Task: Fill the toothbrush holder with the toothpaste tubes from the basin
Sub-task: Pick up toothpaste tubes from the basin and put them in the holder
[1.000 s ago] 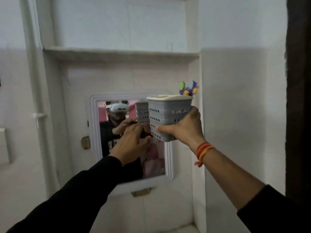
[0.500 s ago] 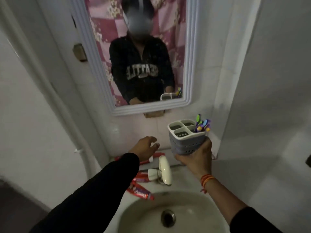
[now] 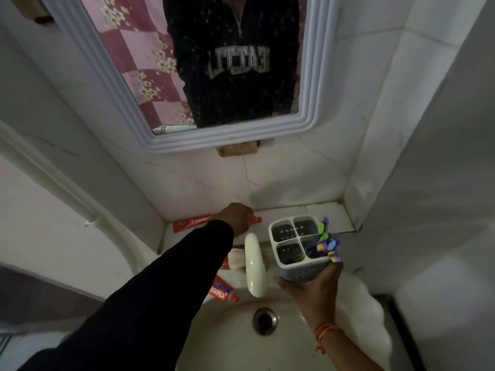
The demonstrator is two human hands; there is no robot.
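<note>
toothpaste tubes [image 3: 224, 291] – three, maybe | toothbrush holder [image 3: 299, 247] – one, four compartments

My left arm wears a long black sleeve [image 3: 166, 285] that runs right down to the wrist, ending just behind the left hand [image 3: 237, 216]. My right hand [image 3: 312, 286] is bare at the wrist apart from an orange thread band [image 3: 325, 333] with a loose tail hanging below it. Mirror [image 3: 308, 121] reflection: black zip-neck sweatshirt [image 3: 235, 60], pale block lettering across chest, reversed.
</note>
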